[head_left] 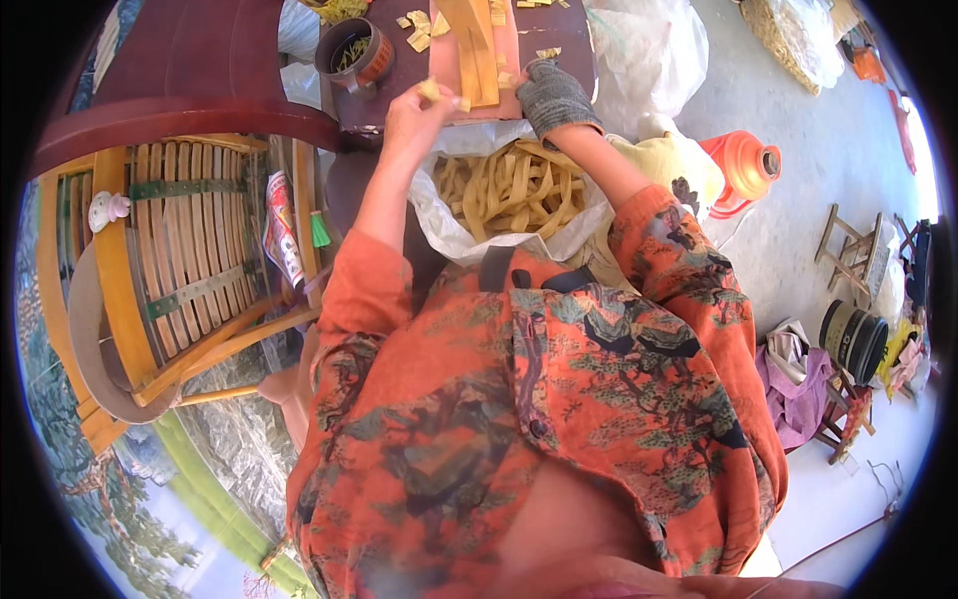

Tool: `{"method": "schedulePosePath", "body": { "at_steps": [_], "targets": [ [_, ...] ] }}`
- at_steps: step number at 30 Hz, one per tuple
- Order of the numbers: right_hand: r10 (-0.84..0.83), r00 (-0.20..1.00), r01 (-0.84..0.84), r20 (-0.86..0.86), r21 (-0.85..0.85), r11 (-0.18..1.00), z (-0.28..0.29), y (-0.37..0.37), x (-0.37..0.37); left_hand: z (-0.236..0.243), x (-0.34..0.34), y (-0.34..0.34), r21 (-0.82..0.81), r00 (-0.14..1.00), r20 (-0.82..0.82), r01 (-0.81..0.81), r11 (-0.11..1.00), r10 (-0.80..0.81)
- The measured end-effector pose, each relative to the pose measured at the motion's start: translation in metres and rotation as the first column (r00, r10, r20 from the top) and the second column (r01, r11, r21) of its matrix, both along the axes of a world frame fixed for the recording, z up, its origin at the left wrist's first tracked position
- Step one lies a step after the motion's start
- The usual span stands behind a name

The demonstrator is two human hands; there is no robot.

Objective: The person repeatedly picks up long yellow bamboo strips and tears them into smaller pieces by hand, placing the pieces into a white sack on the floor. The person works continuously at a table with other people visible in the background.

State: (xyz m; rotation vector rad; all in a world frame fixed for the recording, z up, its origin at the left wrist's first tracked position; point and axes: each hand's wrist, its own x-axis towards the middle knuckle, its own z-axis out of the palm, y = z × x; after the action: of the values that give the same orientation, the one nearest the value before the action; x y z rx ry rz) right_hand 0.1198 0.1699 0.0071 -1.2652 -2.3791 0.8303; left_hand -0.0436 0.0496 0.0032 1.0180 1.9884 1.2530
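At the near edge of the dark table [399, 30], my bare left hand [411, 125] pinches a small pale-yellow strip piece [430, 91]. My right hand [557, 100], in a grey glove with dark fingertips, is curled beside a wooden bar [481, 65]; what it holds, if anything, is hidden. The bar lies on a pink board [447, 62]. Small cut yellow pieces [419, 38] are scattered beside the board. Below both hands, a white sack [431, 205] holds a tangle of long yellowish flat strips [509, 190].
A dark mug [359, 62] with green bits inside stands on the table's left. Wooden slatted chair [195, 240] is to my left. At right are a clear plastic bag [649, 60], an orange thermos [743, 170], a yellow cloth bundle [674, 165] and a small folding stool [856, 255].
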Motion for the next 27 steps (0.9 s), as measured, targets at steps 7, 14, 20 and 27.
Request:
{"method": "schedulePosePath", "body": {
  "at_steps": [7, 14, 20, 27],
  "targets": [
    [0.324, 0.848, -0.204, -0.420, 0.306, 0.930, 0.039, -0.071, 0.010, 0.024, 0.055, -0.055, -0.127, 0.717, 0.687, 0.278, 0.952, -0.118],
    [0.729, 0.658, -0.545, -0.186, 0.551, 0.632, 0.029, -0.119, 0.032, 0.030, 0.050, -0.067, 0.160, 0.088, 0.980, 0.165, 0.973, -0.176],
    [0.405, 0.743, -0.364, -0.534, 0.185, 0.913, 0.045, -0.106, 0.024, 0.046, 0.083, -0.063, 0.035, 0.365, 0.931, -0.028, 0.999, -0.023],
    [-0.083, 0.723, -0.393, -0.686, -0.507, 0.767, 0.050, -0.094, 0.015, 0.046, 0.072, -0.066, 0.330, 0.869, -0.489, 0.104, 0.938, 0.076]
  ]
}}
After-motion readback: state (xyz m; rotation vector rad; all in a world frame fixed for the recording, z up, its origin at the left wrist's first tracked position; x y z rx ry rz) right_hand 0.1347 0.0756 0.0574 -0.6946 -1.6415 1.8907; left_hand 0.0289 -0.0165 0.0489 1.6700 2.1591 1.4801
